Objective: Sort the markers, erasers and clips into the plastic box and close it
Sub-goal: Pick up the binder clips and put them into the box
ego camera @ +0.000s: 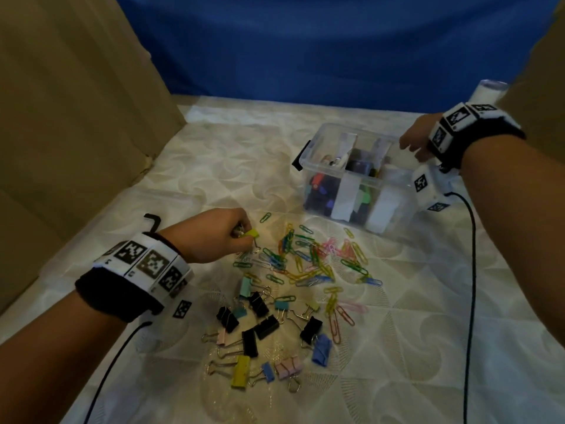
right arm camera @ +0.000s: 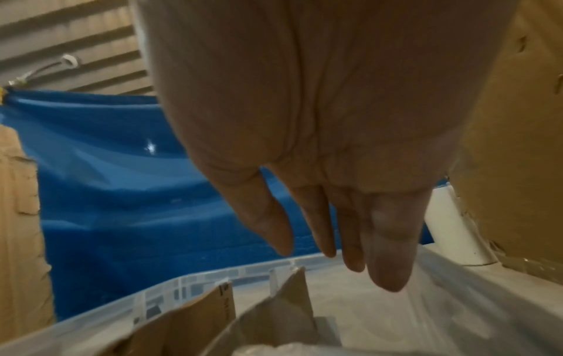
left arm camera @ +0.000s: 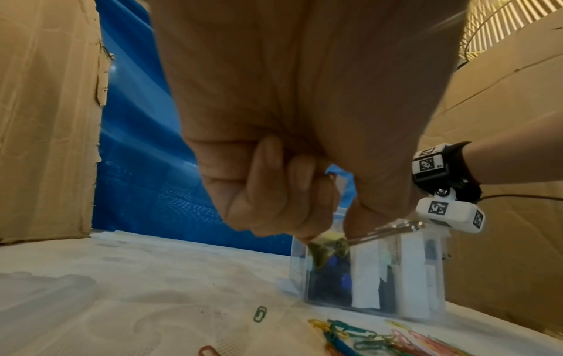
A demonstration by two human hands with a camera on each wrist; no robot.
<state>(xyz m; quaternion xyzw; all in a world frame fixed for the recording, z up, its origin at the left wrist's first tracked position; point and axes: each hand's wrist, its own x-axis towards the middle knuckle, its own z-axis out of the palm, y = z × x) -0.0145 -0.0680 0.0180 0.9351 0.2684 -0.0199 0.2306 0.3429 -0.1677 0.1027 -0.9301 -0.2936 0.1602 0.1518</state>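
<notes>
Left grip (ego camera: 241, 233) pinches the yellow binder clip (ego camera: 251, 233); plastic box (ego camera: 308, 154) lies far-right, under the slack, empty right grip (ego camera: 412, 142).

The left hand (ego camera: 214, 234) pinches a small yellow binder clip (ego camera: 252, 233) while the right hand (ego camera: 417, 140) hovers, fingers relaxed, over the clear plastic box (ego camera: 318, 142).

Yellow binder clip (ego camera: 252, 233), blue backdrop (ego camera: 305, 47)

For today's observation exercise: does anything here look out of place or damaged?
The cardboard wall on the left has a torn, ragged edge. Paper clips and binder clips lie scattered loose on the table, outside the plastic box.
</notes>
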